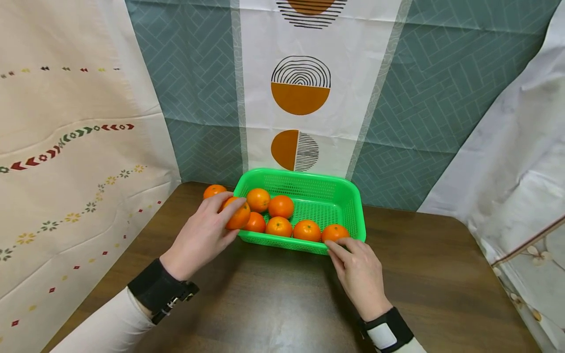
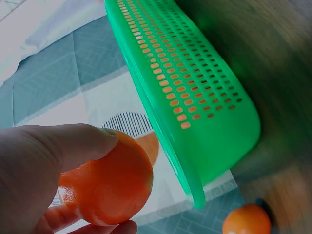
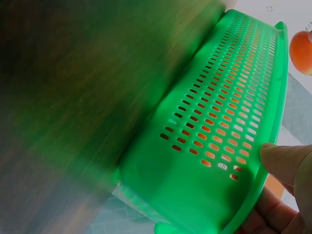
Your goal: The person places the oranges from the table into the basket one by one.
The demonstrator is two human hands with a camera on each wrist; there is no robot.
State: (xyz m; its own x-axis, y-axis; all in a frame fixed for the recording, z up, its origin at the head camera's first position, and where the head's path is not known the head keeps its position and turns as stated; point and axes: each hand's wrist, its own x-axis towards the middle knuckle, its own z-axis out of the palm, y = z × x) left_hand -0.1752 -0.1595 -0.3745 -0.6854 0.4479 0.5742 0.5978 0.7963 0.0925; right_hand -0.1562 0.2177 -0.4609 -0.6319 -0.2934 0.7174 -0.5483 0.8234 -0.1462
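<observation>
My left hand [image 1: 204, 229] grips an orange [image 1: 237, 214] at the left end of a green plastic basket [image 1: 293, 241]. In the left wrist view, thumb and fingers curl round that orange [image 2: 114, 183], which is held up beside the basket's rim [image 2: 161, 131]. My right hand [image 1: 359, 269] pinches the basket's near rim by its right corner, with the thumb [image 3: 285, 158] on the outer side in the right wrist view. Several oranges lie inside the basket, including a row along the near wall with one orange [image 1: 335, 232] close to my right fingers.
Another orange [image 1: 214, 190] sits on the brown wooden table [image 1: 265, 294], outside the basket's left end. Behind the basket hangs a patterned cloth [image 1: 300, 98] in teal and white. More cloth [image 1: 88, 147] hangs along the left side.
</observation>
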